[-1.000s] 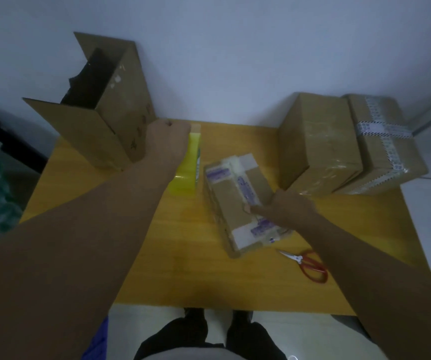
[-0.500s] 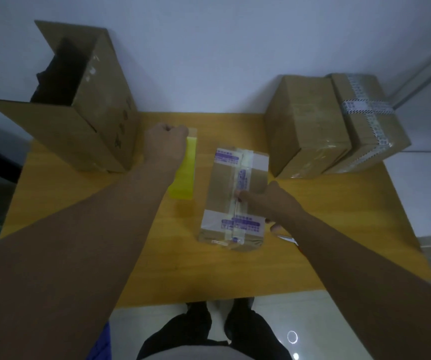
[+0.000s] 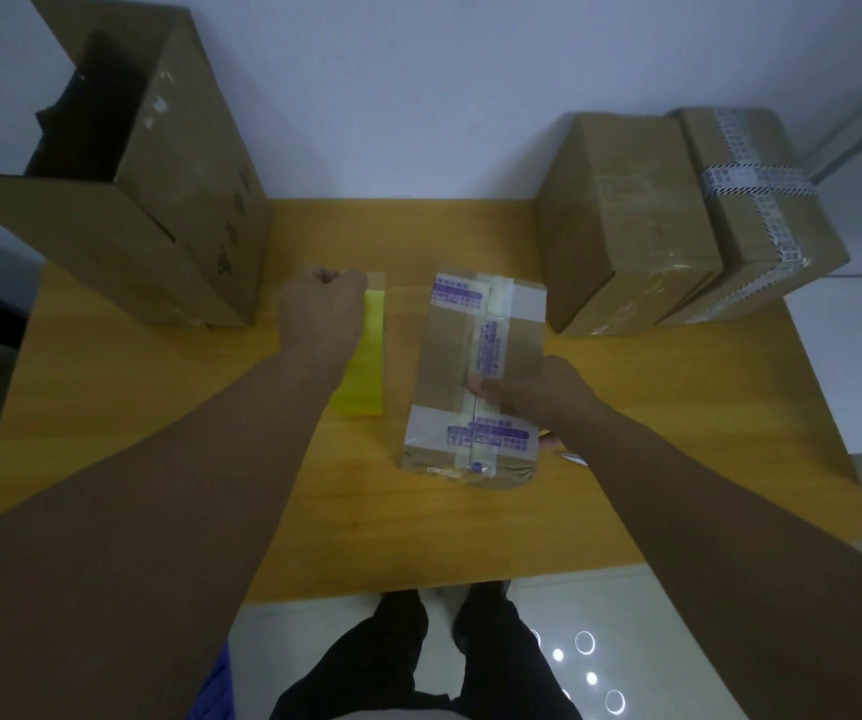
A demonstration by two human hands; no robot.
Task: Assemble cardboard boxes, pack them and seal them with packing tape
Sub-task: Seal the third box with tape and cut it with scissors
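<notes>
A small taped cardboard box with purple-printed labels lies lengthwise in the middle of the yellow table. My right hand holds it, fingers curled on the centre tape strip and thumb at the box's right side. Left of the box a yellow packing tape roll stands on edge. My left hand grips its far end in a fist.
A tall open carton stands at the back left with dark contents. Two sealed boxes sit at the back right against the wall. A scissors tip shows under my right forearm.
My right hand has turned the small box from a diagonal lie to straight, lengthwise toward me. My left hand has stayed on the tape roll.
</notes>
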